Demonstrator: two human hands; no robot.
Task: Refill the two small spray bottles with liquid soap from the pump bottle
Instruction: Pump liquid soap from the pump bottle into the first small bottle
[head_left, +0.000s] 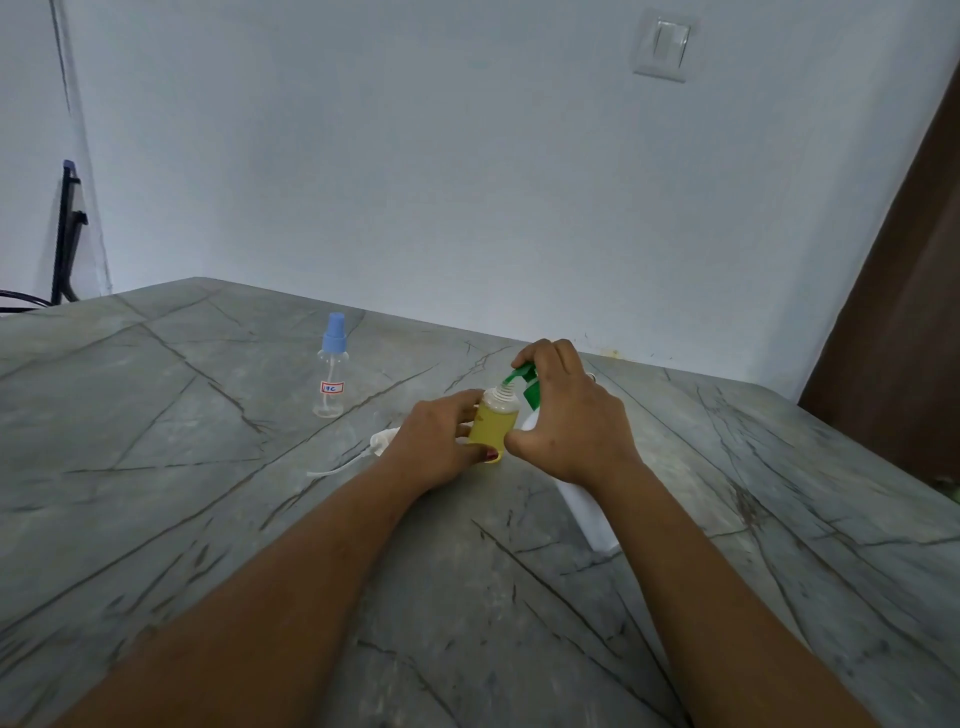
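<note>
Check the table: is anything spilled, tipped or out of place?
No spill shows. The only loose piece is the white spray head, lying on the table beside the left hand with its tube trailing, off the yellow-filled bottle. The blue-capped bottle stands upright.

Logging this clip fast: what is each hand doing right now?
Left hand: grips the small spray bottle, part-filled with yellow liquid.
Right hand: fingers curled over the green pump head of the pump bottle.

A grey veined stone-look table (467, 597) met a pale bluish painted wall (415, 156) bearing a white rectangular light switch (664, 45). A dark brown wooden panel (904, 312) stood at the right, and a black metal frame (66, 234) at the far left.
</note>
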